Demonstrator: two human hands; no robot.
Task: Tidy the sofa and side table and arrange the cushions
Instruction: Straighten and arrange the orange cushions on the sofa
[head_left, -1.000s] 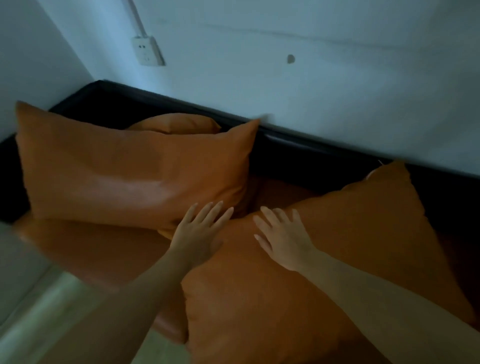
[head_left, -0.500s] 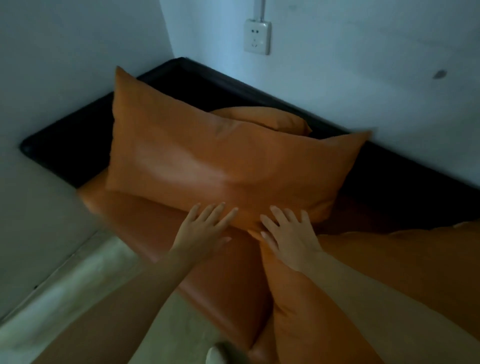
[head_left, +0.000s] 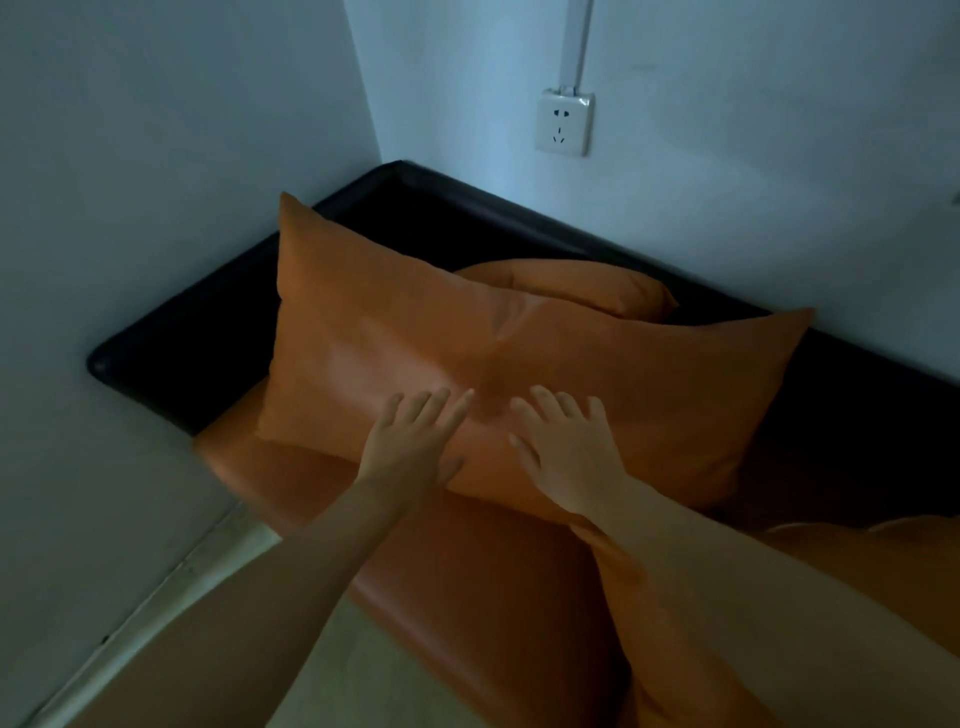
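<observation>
Dimly, orange sofa in white-walled corner

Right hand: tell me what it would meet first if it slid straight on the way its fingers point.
The right hand lies flat on the big orange cushion, fingers pointing up its face. Going straight on, it would probably meet the smaller cushion behind, then the sofa's dark back; depth is unclear.
</observation>
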